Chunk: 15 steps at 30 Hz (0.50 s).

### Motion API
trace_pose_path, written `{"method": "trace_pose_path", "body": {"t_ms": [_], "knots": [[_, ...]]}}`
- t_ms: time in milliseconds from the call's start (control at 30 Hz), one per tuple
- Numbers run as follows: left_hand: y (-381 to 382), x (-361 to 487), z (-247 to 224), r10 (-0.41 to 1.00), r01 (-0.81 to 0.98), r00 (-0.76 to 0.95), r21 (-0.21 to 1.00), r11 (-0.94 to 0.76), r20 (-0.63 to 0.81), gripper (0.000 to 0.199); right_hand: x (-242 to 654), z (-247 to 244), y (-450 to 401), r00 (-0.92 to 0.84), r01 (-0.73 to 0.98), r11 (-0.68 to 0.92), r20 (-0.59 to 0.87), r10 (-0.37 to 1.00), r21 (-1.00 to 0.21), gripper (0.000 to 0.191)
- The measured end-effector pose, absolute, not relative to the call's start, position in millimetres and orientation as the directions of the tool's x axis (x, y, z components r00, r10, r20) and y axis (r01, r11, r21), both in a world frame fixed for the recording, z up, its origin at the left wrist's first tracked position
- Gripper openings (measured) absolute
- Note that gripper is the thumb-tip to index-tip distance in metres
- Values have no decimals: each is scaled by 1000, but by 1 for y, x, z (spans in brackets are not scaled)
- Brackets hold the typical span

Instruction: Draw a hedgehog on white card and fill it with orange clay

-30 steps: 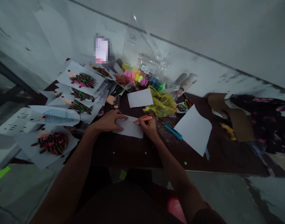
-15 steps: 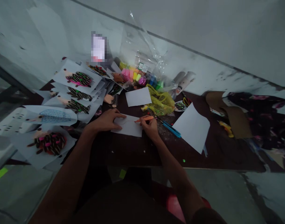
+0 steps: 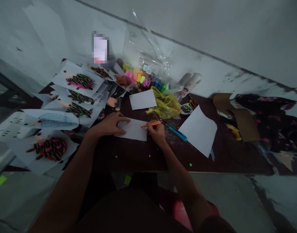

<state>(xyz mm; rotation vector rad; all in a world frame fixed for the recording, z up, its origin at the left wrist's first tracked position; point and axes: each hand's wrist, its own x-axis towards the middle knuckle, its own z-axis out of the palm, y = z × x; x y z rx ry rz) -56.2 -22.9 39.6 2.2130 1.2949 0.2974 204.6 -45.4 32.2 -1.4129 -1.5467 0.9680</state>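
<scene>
A small white sheet of paper lies on the dark table in front of me, with a thin curved orange line on it. Across its left edge rests my left hand, thumb and fingers spread apart and pressing the sheet down. My right hand pinches an orange pen at the right side of the sheet. The pen's tip touches the paper at or close to the right end of the line. Just right of this hand lies a blue utility knife.
Hedgehog pictures are stacked at left. A clear bag of coloured clay, a yellow plastic bag and a blank card lie behind the sheet. Rightward are a larger white sheet, brown cardboard and a yellow tool.
The pen tip has moved a little to the right, and the orange curve looks longer. My left hand stays on the paper. The whole view has shifted slightly.
</scene>
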Motion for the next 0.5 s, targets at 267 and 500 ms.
{"method": "trace_pose_path", "body": {"t_ms": [267, 500], "knots": [[-24, -56, 42, 853, 729, 514, 570, -379, -89, 62, 207, 33, -50, -30, 375, 61, 54, 998, -925, 25], [-24, -56, 43, 856, 730, 509, 573, -373, -92, 62, 209, 32, -53, -22, 372, 52, 48, 999, -927, 26]]}}
